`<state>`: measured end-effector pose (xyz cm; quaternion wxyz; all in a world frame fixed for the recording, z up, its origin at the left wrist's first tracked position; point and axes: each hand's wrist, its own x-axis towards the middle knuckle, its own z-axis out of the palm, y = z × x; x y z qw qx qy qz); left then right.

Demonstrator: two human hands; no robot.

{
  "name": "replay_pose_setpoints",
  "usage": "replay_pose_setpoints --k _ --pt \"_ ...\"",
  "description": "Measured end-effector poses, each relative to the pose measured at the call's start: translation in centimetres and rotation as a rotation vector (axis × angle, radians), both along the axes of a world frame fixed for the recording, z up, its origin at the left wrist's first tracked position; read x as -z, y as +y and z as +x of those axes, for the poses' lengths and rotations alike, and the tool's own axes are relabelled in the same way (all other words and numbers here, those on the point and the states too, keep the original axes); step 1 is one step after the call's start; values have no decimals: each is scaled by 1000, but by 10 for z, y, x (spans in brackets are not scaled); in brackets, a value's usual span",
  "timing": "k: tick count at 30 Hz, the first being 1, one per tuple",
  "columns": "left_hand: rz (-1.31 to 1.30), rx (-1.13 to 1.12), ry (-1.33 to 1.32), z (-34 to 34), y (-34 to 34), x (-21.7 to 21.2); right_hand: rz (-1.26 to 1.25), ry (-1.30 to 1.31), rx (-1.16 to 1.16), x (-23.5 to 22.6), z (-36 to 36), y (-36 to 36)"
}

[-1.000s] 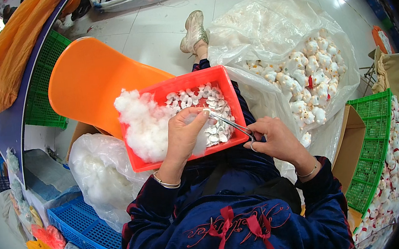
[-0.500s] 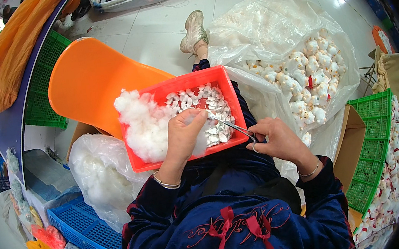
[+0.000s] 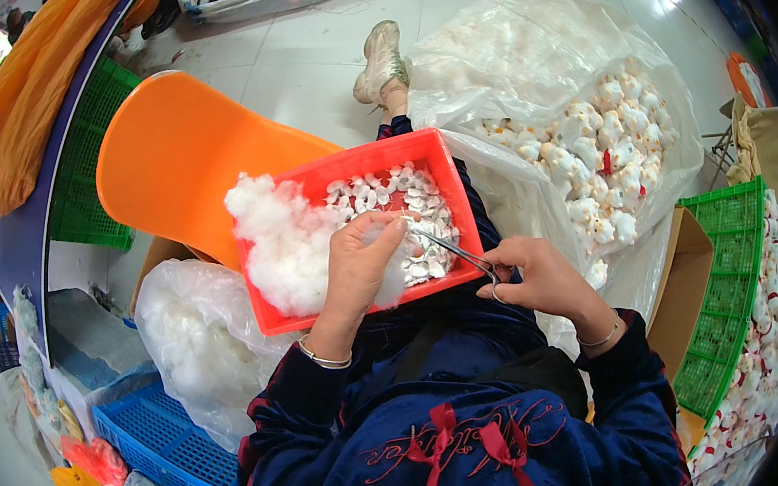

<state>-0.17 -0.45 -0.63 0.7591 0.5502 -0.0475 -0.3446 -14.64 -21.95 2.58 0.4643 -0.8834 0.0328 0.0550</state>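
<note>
A red plastic tray (image 3: 463, 202) rests on my lap. Fluffy white stuffing (image 3: 282, 247) fills its left side, and many small white cupped pieces (image 3: 423, 201) lie in the right side. Over the tray, my left hand (image 3: 359, 257) pinches a small white piece (image 3: 409, 222) between thumb and fingertips, with a wisp of stuffing by the palm. My right hand (image 3: 542, 274) has its fingers in the ring handles of metal forceps (image 3: 455, 250). The forceps' tips meet the small piece at my left fingertips, which partly hide it.
An orange chair (image 3: 171, 154) stands beyond the tray on the left. At right, a clear plastic bag (image 3: 510, 40) holds many white stuffed figures (image 3: 593, 152). A green crate (image 3: 724, 287) is farther right. A bag of stuffing (image 3: 206, 346) and a blue crate (image 3: 164, 435) lie left.
My right hand and the forceps have shifted very slightly to the left, toward my left fingertips. My left hand keeps its pinch in nearly the same place.
</note>
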Motion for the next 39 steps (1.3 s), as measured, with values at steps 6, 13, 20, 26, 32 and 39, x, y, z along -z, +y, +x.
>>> replay_pose_setpoints --k 6,13,20,26,32,39 --pt "-7 -2 22 -1 0 1 0 57 28 1 -2 1" --pt "134 -13 -55 -1 4 -1 -13 -8 -9 -2 -1 2" --pt "87 -18 -50 -2 3 -2 -9 65 13 -4 -2 3" --pt "134 -44 -87 -5 2 4 94 224 55 -9 -2 10" --pt "70 -27 -40 -4 2 -1 90 -21 22 11 -1 6" --pt "57 1 -60 -4 6 0 145 100 -19 11 1 5"
